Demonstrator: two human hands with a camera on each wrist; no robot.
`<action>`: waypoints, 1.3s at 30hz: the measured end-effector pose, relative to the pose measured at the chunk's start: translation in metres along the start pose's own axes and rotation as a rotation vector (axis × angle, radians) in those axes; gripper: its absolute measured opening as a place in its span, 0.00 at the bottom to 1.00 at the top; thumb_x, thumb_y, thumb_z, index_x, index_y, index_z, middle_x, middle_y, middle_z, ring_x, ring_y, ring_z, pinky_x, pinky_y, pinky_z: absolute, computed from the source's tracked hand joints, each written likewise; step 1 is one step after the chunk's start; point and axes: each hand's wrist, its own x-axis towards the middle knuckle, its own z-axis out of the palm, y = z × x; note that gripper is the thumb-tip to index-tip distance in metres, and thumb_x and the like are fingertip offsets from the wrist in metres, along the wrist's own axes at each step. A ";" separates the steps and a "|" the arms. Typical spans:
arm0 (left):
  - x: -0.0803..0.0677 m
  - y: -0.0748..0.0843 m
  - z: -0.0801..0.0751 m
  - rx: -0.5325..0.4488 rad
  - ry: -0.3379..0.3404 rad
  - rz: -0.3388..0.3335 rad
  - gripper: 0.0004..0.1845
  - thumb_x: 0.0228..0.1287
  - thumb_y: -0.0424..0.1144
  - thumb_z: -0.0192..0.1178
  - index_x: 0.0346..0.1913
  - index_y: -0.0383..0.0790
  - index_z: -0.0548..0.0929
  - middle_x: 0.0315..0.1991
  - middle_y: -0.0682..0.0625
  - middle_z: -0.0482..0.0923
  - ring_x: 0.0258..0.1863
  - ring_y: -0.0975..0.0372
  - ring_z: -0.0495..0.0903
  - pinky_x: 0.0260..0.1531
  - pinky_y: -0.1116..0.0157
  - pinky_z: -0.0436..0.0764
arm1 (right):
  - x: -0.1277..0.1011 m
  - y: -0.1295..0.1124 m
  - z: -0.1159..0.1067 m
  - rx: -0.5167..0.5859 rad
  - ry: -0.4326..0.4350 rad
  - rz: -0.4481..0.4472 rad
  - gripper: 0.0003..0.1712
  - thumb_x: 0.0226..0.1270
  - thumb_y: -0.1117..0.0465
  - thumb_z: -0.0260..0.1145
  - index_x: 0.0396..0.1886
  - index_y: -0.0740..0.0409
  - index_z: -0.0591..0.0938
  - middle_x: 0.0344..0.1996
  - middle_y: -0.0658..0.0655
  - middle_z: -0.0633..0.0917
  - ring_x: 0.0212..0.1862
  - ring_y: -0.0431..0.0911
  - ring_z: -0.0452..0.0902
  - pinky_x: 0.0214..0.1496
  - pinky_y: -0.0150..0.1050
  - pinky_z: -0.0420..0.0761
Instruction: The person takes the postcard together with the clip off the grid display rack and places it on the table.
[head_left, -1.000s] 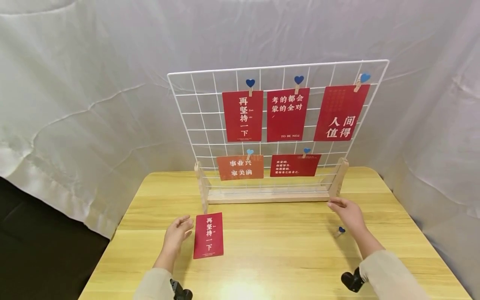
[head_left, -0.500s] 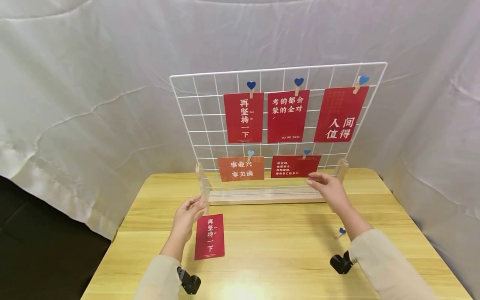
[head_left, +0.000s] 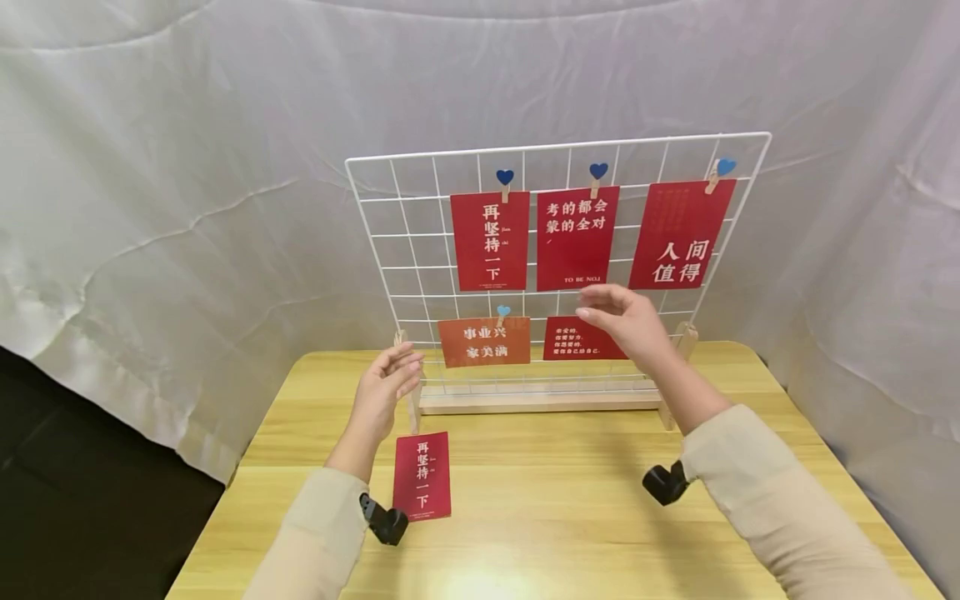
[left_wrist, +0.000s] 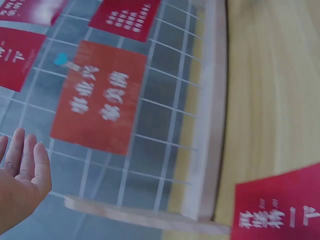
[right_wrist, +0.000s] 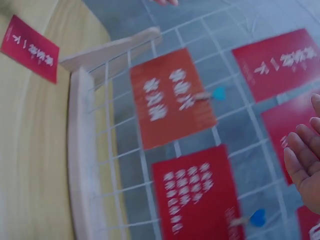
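Left hand (head_left: 382, 387): fingers loose, beyond a red rectangular paper card (head_left: 422, 479).
Right hand (head_left: 628, 323): fingers relaxed, before white wire grid (head_left: 570, 147); contact unclear.

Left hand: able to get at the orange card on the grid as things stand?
Probably yes. The left hand looks empty and is left of the orange card, with only bare grid visible between them in the left wrist view. The right hand is clear of that path.
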 end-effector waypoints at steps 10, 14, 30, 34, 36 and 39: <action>0.020 0.029 0.027 -0.015 -0.031 0.085 0.21 0.56 0.25 0.51 0.54 0.30 0.66 0.50 0.38 0.68 0.46 0.58 0.70 0.48 0.62 0.70 | 0.022 -0.048 0.003 -0.014 0.012 -0.081 0.26 0.54 0.52 0.62 0.52 0.58 0.71 0.48 0.56 0.75 0.49 0.47 0.70 0.49 0.42 0.71; 0.029 0.039 0.034 -0.012 -0.047 0.123 0.20 0.56 0.24 0.51 0.54 0.28 0.65 0.51 0.36 0.67 0.44 0.60 0.71 0.51 0.57 0.67 | 0.032 -0.061 0.004 -0.027 0.020 -0.105 0.27 0.55 0.52 0.62 0.54 0.56 0.70 0.49 0.55 0.74 0.50 0.46 0.69 0.48 0.41 0.72; 0.057 0.065 0.063 0.011 -0.089 0.153 0.22 0.56 0.25 0.52 0.55 0.30 0.65 0.52 0.37 0.67 0.50 0.51 0.67 0.52 0.56 0.65 | 0.056 -0.097 0.015 -0.092 0.050 -0.151 0.30 0.55 0.50 0.61 0.59 0.46 0.66 0.54 0.47 0.69 0.51 0.42 0.67 0.48 0.37 0.72; 0.062 0.070 0.069 0.038 -0.089 0.148 0.22 0.56 0.26 0.53 0.55 0.32 0.67 0.52 0.39 0.68 0.49 0.54 0.69 0.51 0.58 0.67 | 0.060 -0.105 0.014 -0.104 0.060 -0.165 0.31 0.55 0.50 0.60 0.60 0.44 0.65 0.55 0.46 0.68 0.51 0.41 0.67 0.47 0.35 0.72; 0.064 0.073 0.071 0.049 -0.088 0.150 0.22 0.56 0.26 0.53 0.56 0.32 0.67 0.52 0.39 0.68 0.49 0.54 0.69 0.51 0.58 0.67 | 0.063 -0.109 0.013 -0.112 0.056 -0.169 0.31 0.56 0.50 0.60 0.60 0.43 0.64 0.56 0.45 0.67 0.52 0.41 0.67 0.48 0.35 0.72; 0.065 0.075 0.073 0.073 -0.083 0.148 0.22 0.56 0.27 0.54 0.56 0.33 0.67 0.52 0.40 0.68 0.49 0.54 0.69 0.51 0.58 0.67 | 0.066 -0.114 0.012 -0.122 0.044 -0.176 0.30 0.57 0.52 0.59 0.61 0.45 0.64 0.56 0.46 0.67 0.53 0.42 0.66 0.48 0.37 0.72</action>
